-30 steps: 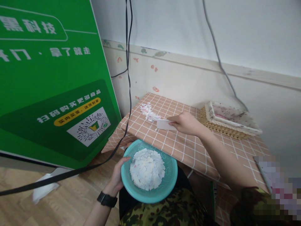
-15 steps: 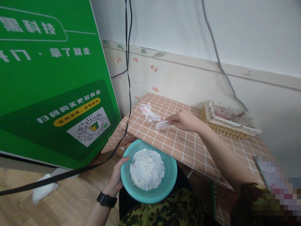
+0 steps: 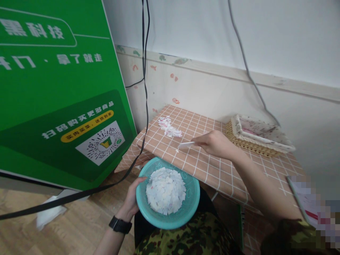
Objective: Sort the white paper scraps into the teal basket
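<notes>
My left hand (image 3: 133,195) is closed on the left rim of a teal plastic colander (image 3: 194,203), tucked below the table edge. White paper scraps (image 3: 166,191) are heaped inside it. With its fingers pinched, my right hand (image 3: 212,142) grips a flat white card (image 3: 185,145) just over the tabletop. A few small white bits (image 3: 177,150) lie by the card's lower edge. Farther back on the table is a loose pile of white and pink paper scraps (image 3: 171,130), apart from the card.
A brown checked cloth covers the table (image 3: 204,166). At its back right stands a lined wicker basket (image 3: 252,147). Black cables (image 3: 145,99) hang in front of the wall, left of the table. A large green panel (image 3: 66,88) fills the left side.
My right hand has moved slightly right and towards me with the card, away from the scrap pile, and the card has tilted. The left hand and colander have hardly moved.
</notes>
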A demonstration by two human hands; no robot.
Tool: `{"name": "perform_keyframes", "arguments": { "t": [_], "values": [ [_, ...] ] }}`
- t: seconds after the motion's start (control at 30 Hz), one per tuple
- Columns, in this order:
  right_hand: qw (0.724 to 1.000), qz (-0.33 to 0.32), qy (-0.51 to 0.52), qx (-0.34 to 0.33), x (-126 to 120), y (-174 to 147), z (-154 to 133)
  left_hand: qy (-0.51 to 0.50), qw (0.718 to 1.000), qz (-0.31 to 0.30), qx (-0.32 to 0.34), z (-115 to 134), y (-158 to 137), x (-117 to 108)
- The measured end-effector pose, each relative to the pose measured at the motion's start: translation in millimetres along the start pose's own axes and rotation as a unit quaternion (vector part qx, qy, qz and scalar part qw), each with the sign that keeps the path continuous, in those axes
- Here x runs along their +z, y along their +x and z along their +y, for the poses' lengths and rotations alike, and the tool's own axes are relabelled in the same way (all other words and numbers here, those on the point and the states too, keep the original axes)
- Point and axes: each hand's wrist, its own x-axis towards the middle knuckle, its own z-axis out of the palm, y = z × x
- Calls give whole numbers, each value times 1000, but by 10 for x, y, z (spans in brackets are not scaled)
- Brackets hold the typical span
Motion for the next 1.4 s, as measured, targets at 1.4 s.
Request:
{"name": "perform_keyframes", "arguments": {
  "t": [1.4],
  "values": [
    [976, 52, -158, 142, 560, -260, 34, 8, 1000, 11, 4, -19, 16, -11]
  ]
}}
